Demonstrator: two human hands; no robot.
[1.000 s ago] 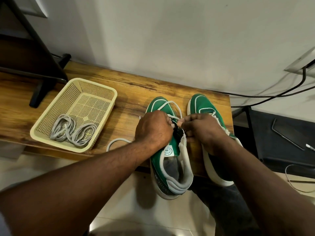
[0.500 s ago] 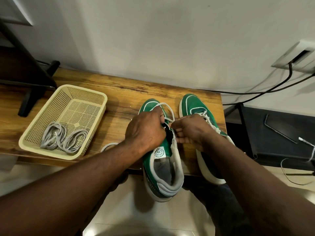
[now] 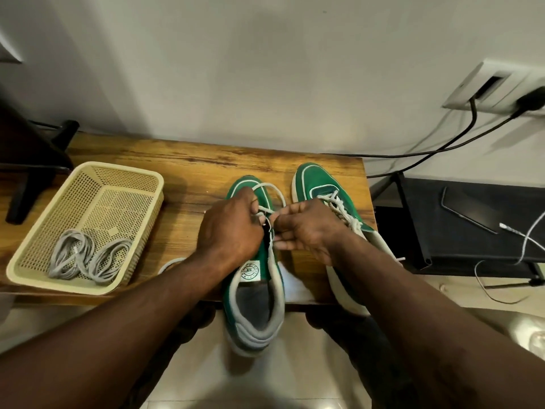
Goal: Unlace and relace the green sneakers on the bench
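left sneaker point(image 3: 253, 329): on the table point(image 3: 191, 166), toe toward the wall, heel past the near edge.
lace point(image 3: 275, 188): loops over the toe, just beyond both hands.
left hand point(image 3: 231, 228): fingers curled, pinching the lace.
right hand point(image 3: 308, 228): fingers pinching the lace by the eyelets, equally near.

White tongue label point(image 3: 250, 271) with round emblem, on the green sneaker point(image 3: 254, 308) at centre frame, ring lettering too small to read
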